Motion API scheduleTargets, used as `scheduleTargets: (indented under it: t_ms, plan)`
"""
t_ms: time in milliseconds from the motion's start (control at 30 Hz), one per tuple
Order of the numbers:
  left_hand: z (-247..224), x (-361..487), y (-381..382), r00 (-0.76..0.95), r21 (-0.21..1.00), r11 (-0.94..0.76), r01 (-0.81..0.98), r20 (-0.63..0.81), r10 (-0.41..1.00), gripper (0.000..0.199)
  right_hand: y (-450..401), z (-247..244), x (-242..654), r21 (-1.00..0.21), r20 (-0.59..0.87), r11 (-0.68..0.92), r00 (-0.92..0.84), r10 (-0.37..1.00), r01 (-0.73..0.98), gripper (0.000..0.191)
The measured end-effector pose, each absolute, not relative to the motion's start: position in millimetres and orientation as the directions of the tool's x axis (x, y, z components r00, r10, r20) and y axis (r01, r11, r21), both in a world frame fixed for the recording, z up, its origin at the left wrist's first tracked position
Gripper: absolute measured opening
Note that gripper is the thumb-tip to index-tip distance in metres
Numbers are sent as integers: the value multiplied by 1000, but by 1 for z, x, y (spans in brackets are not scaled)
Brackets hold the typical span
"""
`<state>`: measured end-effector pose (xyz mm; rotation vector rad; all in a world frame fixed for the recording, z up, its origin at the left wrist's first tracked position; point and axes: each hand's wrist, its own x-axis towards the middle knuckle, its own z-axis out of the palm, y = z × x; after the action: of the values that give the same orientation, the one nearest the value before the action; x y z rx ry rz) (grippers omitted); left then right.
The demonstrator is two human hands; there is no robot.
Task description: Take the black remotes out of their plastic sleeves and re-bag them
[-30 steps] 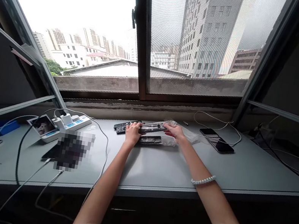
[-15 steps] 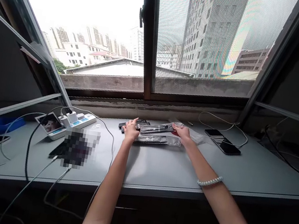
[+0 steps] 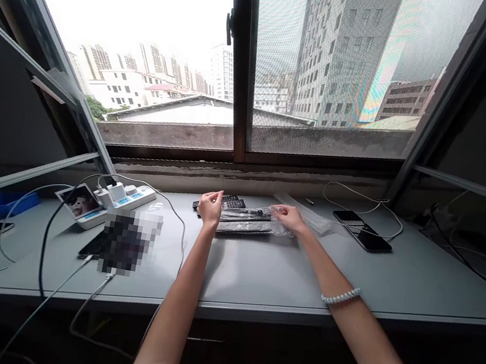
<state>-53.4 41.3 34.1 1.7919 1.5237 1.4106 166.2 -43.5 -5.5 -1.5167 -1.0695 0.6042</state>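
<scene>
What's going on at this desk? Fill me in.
A person has both bare hands at a grey desk by a window. The right hand is at the clear plastic on the right end of two long, dark wrapped items lying side by side. The left hand is near their left end; whether it grips anything is unclear. Black remotes lie just behind, and a phone rests to the right.

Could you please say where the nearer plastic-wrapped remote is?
In the head view, the nearer wrapped remote lies near centre, between the left hand and right hand, in front of the other wrapped remote.
</scene>
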Motion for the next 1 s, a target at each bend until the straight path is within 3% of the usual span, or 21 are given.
scheduleTargets:
  t_ms: [167,300,467,667,833,1000]
  plan:
    - [20,-44,39,88,694,-437,572,478,874,17,-41,-9,163,-935,174,26,396,902,353,26]
    - [12,-35,33,237,572,-502,648,475,848,14,-42,-10,165,-867,203,-58,458,866,495,40]
    - [10,-32,32,325,518,-588,621,513,795,22,-44,-7,173,-825,237,-139,559,795,548,32]
    - [2,-21,19,590,407,-710,575,395,704,38,-50,0,173,-755,288,-213,605,742,621,23]
    - [2,-14,10,662,287,-713,639,266,700,45,-55,7,170,-713,307,-252,615,726,654,22]
    - [9,-16,6,700,287,-718,634,181,691,46,-54,6,171,-716,323,-221,595,736,663,20]
